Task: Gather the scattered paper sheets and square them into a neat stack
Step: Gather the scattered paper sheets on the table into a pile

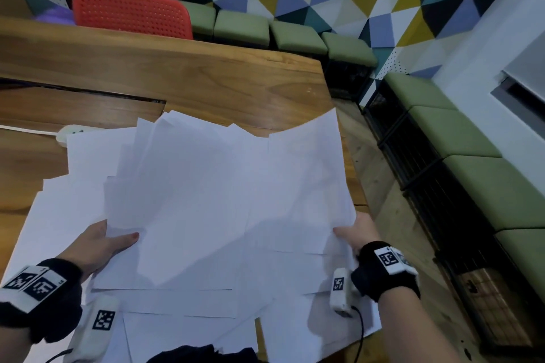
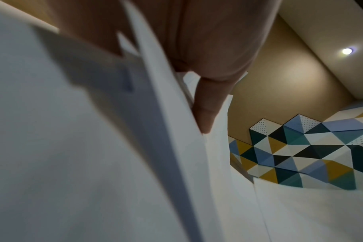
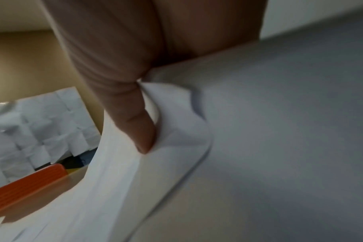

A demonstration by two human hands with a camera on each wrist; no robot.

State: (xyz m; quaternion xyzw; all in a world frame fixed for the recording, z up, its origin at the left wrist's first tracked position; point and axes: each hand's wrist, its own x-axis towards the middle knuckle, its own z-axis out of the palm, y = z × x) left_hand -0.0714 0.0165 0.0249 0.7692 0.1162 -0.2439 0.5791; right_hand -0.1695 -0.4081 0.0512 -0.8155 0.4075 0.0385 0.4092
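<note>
A loose, fanned bunch of white paper sheets (image 1: 224, 194) is lifted off the wooden table (image 1: 182, 76), its corners sticking out unevenly at the far side. My left hand (image 1: 103, 240) grips the bunch's near left edge, thumb lying on top. My right hand (image 1: 358, 233) grips the near right edge, thumb on top too. In the left wrist view the thumb presses on the sheets (image 2: 222, 163). In the right wrist view the thumb dents the curled sheets (image 3: 176, 139). More sheets (image 1: 188, 312) lie flat on the table underneath, overlapping at odd angles.
A white power strip (image 1: 66, 132) lies on the table just past the papers at left. A red chair (image 1: 132, 12) stands behind the table. Green cushioned benches (image 1: 472, 162) run along the right wall. The table's right edge is close to my right hand.
</note>
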